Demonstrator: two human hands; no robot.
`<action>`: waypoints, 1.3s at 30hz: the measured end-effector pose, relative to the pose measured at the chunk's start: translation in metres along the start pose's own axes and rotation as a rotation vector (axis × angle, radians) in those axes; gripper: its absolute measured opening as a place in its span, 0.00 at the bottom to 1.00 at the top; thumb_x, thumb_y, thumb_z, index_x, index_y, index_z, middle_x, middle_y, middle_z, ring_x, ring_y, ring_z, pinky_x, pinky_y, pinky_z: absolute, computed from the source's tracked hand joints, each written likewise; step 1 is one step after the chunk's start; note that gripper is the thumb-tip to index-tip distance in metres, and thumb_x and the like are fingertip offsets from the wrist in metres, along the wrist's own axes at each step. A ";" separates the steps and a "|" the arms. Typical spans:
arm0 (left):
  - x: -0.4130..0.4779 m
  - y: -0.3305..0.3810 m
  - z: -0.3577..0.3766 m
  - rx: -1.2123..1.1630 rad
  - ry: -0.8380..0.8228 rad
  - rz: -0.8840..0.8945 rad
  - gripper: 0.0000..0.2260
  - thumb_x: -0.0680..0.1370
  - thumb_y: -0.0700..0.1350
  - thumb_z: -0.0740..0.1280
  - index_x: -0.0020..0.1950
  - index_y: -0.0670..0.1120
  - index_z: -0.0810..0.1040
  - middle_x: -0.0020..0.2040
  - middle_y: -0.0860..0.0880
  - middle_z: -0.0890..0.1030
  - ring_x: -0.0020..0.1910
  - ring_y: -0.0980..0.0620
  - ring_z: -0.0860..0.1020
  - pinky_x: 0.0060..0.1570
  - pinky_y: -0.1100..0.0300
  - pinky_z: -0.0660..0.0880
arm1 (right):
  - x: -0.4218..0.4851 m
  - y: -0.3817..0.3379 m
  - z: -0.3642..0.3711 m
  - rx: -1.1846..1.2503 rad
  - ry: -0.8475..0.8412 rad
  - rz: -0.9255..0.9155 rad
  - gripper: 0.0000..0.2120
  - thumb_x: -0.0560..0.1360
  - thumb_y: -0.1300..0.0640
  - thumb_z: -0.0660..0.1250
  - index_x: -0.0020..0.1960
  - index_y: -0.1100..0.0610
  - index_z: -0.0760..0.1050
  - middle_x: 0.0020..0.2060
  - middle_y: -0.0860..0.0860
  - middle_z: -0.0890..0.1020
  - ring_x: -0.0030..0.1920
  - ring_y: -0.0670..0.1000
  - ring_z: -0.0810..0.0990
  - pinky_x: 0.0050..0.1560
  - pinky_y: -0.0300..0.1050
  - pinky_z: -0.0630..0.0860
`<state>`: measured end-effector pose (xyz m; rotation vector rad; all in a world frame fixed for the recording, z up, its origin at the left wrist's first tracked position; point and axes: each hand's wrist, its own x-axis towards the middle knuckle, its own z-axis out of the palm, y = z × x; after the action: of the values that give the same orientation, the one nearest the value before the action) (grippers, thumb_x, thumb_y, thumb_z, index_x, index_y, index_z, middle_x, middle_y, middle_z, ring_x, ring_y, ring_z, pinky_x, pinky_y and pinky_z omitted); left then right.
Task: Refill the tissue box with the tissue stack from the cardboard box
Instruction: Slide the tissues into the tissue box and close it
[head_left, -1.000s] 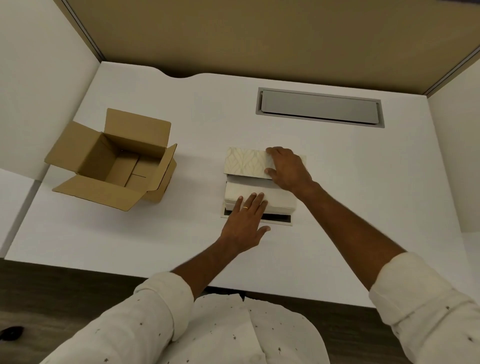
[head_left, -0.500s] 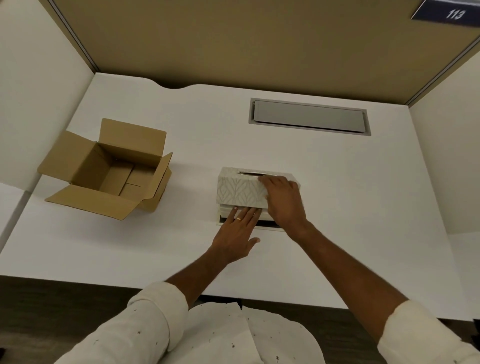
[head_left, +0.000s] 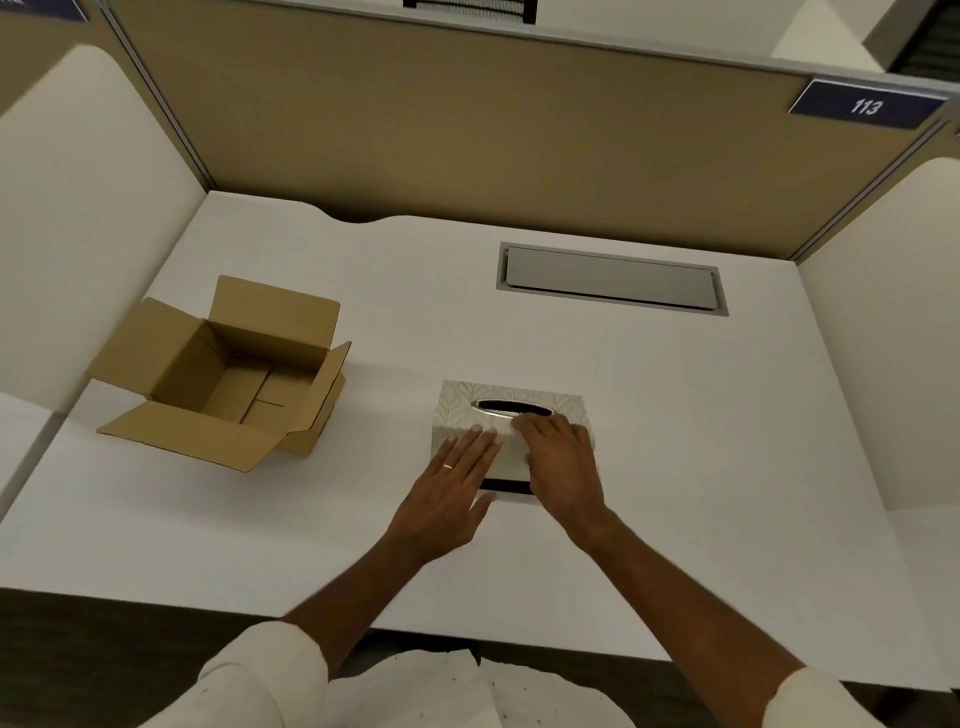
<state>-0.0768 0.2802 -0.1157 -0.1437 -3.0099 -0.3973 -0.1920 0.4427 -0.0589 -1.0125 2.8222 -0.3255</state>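
The cream, leaf-patterned rectangular tissue box cover (head_left: 511, 415) now sits level over its base on the white desk (head_left: 675, 441), its dark oval slot facing up; a second ago it was tipped back on its far edge with the white tissue stack bare beneath it. The stack is out of sight now, presumably enclosed under the cover. Only a dark strip of the base (head_left: 506, 487) shows at the near edge, between the wrists.

The left hand (head_left: 447, 488) lies flat, fingers spread, on the cover's near-left part, gripping nothing. The right hand (head_left: 563, 462) rests palm down on the near-right part, fingers loosely curved over the edge beside the slot; neither hand holds anything, both press.

The brown corrugated cardboard box (head_left: 228, 374) stands well apart to the left, flaps open, its floor bare.

The refill looks nearly finished: what seems left is seating the cover fully on the base, and perhaps drawing the first tissue through the slot.
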 end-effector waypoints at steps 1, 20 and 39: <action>0.005 0.000 -0.003 -0.005 0.003 -0.021 0.32 0.83 0.55 0.58 0.82 0.44 0.50 0.83 0.45 0.51 0.82 0.48 0.48 0.80 0.48 0.53 | -0.004 0.000 0.003 0.004 -0.011 -0.005 0.31 0.67 0.68 0.74 0.68 0.53 0.74 0.65 0.49 0.80 0.67 0.54 0.74 0.62 0.52 0.73; -0.011 -0.005 0.015 0.130 -0.263 -0.072 0.39 0.82 0.63 0.55 0.82 0.44 0.40 0.83 0.44 0.41 0.82 0.45 0.40 0.80 0.48 0.49 | -0.054 0.010 0.057 -0.091 0.026 -0.092 0.45 0.64 0.82 0.63 0.78 0.62 0.61 0.79 0.58 0.61 0.79 0.58 0.60 0.79 0.53 0.48; -0.008 -0.008 0.010 0.063 -0.200 -0.183 0.37 0.82 0.64 0.51 0.82 0.41 0.47 0.83 0.43 0.46 0.82 0.45 0.45 0.78 0.54 0.38 | -0.062 0.028 0.067 -0.038 -0.024 0.136 0.33 0.84 0.41 0.46 0.82 0.59 0.42 0.82 0.54 0.42 0.81 0.53 0.41 0.79 0.53 0.46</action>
<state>-0.0703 0.2747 -0.1279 0.1052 -3.2408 -0.3198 -0.1494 0.4931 -0.1276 -0.8192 2.8670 -0.2445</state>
